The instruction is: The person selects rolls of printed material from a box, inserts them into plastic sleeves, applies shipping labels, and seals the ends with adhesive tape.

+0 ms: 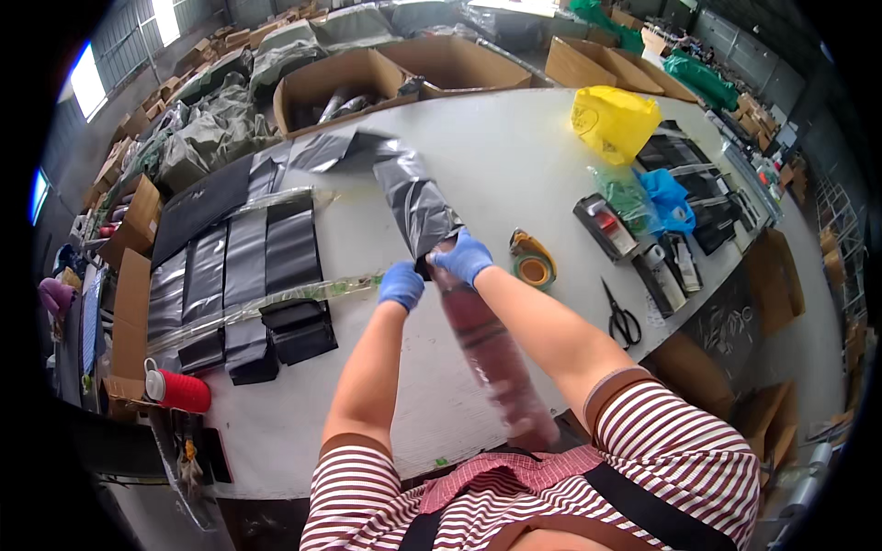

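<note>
Both of my hands wear blue gloves and meet at the mouth of a long black plastic bag above the white table. My left hand is closed on the left edge of the bag's mouth. Around the same mouth, from the right, my right hand is closed. A long dark red bundle in clear plastic runs from the bag's mouth down toward my body; its lower end is blurred. Whether my right fingers also grip the bundle I cannot tell. The bag's far end lies crumpled on the table.
Flat black bags lie stacked at left, near a red jug. To the right are a tape dispenser, black scissors, a black box and a yellow bag. Cardboard boxes stand beyond the far edge.
</note>
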Action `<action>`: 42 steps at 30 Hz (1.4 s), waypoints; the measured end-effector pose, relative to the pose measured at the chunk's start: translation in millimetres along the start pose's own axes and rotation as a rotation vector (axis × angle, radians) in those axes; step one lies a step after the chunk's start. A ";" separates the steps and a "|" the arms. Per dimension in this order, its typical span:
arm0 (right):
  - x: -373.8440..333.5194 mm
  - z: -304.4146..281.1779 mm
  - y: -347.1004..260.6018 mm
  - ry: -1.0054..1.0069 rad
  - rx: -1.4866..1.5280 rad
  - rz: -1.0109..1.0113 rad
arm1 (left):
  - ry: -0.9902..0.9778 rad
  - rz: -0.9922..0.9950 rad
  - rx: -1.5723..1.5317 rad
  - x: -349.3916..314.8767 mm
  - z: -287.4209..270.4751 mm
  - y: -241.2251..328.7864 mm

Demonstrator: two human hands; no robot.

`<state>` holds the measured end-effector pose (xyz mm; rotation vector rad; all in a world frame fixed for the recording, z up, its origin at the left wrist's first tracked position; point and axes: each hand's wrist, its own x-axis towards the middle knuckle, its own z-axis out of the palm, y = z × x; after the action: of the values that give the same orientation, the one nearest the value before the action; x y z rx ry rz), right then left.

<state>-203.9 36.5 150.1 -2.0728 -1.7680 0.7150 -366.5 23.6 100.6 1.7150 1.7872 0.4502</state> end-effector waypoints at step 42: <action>-163.4 27.3 232.9 -0.409 0.211 -0.470 | -0.437 -0.346 -0.094 -183.0 93.9 0.2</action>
<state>-46.2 -167.8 27.4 -1.3616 -2.1705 1.1700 -312.0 -171.6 65.5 1.2820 1.6576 0.0060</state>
